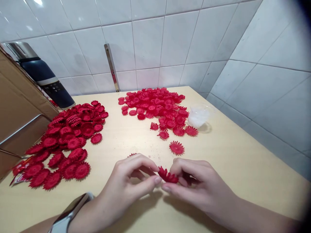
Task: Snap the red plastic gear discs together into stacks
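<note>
Both my hands meet low in the middle of the view over a pale wooden table (pixel 243 155). Between their fingertips is a small red toothed plastic flower piece (pixel 168 176). My left hand (pixel 131 184) pinches its left side with thumb and forefinger. My right hand (pixel 196 184) pinches its right side, and more red shows inside the curled fingers. A single red flower piece (pixel 176 148) lies on the table just beyond my right hand. A watch (pixel 70 212) sits on my left wrist.
A pile of larger red flower pieces (pixel 65 142) covers the left of the table. A second pile of smaller ones (pixel 157 108) lies at the back, next to a clear plastic bag (pixel 199 116). A cardboard box (pixel 17 110) and a dark flask (pixel 43 76) stand at left. White tiled walls close the back and right.
</note>
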Demonstrator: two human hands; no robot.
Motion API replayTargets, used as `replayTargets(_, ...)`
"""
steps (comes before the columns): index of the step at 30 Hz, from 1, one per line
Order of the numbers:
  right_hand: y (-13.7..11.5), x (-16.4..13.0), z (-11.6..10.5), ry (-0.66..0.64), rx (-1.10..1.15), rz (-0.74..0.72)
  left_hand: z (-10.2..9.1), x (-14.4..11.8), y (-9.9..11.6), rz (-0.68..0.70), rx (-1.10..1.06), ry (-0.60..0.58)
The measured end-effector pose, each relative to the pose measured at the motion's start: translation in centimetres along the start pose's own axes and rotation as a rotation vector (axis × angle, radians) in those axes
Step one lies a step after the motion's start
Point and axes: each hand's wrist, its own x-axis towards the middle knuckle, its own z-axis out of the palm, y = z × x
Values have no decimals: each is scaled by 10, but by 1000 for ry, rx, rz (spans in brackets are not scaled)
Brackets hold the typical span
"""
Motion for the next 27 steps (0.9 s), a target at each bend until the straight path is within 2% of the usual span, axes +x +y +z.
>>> replayTargets(4,-6,1,1,-152,176,135,2,-1,-3,45,-81,-13)
replayTargets(9,-12,1,-1,-252,343,213,4,-4,-6,-6,-245,-40)
replayTargets(14,-5,2,-5,-243,688,307,4,-3,-8,-72,-459,-89)
replayTargets(17,-1,1,-4,-233,854,357,3,-2,-9,-91,-499,-95)
replayTargets(24,2,3,-1,-268,1024,417,3,-4,-10,-119,-505,-84)
replayTargets(27,2,2,-1,-263,1030,438,2,-3,-8,-133,-403,-53)
